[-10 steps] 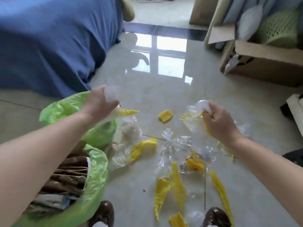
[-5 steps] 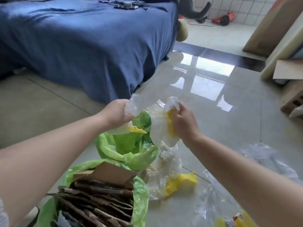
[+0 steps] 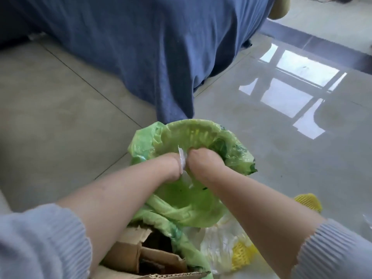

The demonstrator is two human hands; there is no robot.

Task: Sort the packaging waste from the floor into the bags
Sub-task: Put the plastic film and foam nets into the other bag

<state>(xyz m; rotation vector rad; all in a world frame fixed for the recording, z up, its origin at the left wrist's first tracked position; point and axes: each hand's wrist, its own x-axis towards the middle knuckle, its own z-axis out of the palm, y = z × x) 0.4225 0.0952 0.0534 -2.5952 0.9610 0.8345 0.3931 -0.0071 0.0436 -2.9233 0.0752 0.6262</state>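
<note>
A light green plastic bag (image 3: 201,127) stands open on the tiled floor in the middle of the view. My left hand (image 3: 171,165) and my right hand (image 3: 203,162) are both pushed down into its mouth, side by side, knuckles up and fingers curled. A strip of clear plastic wrap (image 3: 182,161) sticks up between them, held by both hands. The fingertips and the rest of the wrap are hidden inside the bag. A second green bag (image 3: 181,244) at the bottom holds cardboard pieces (image 3: 128,256).
Clear plastic film (image 3: 217,248) and a yellow foam net (image 3: 241,256) lie on the floor just right of the cardboard bag. Another yellow net (image 3: 308,202) lies further right. A bed with a hanging blue cover (image 3: 161,47) stands close behind the bags.
Both hands carried the plastic wrap from the floor to above the green bag, then went down into its mouth. The view has swung left toward the bags.
</note>
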